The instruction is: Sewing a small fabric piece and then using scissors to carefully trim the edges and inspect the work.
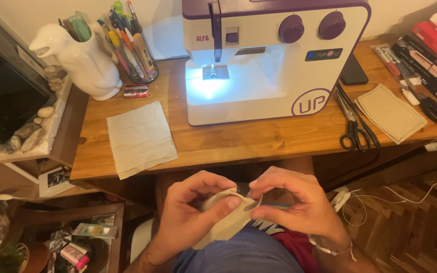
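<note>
My left hand (190,212) and my right hand (294,202) both pinch a small beige piece of fabric (228,222) over my lap, below the table's front edge. The thumbs and fingertips meet at the fabric's upper edge. A thin teal stick (274,206) shows under my right fingers; how it is held is hidden. A white and purple sewing machine (274,55) stands on the wooden table (238,141) with its lamp lit.
A beige fabric rectangle (140,137) lies left of the machine. Black scissors (352,129) and stacked beige pieces (390,112) lie to the right. A white jug (84,60) and a pen cup (132,45) stand at the back left. Boxes (426,53) are at the far right.
</note>
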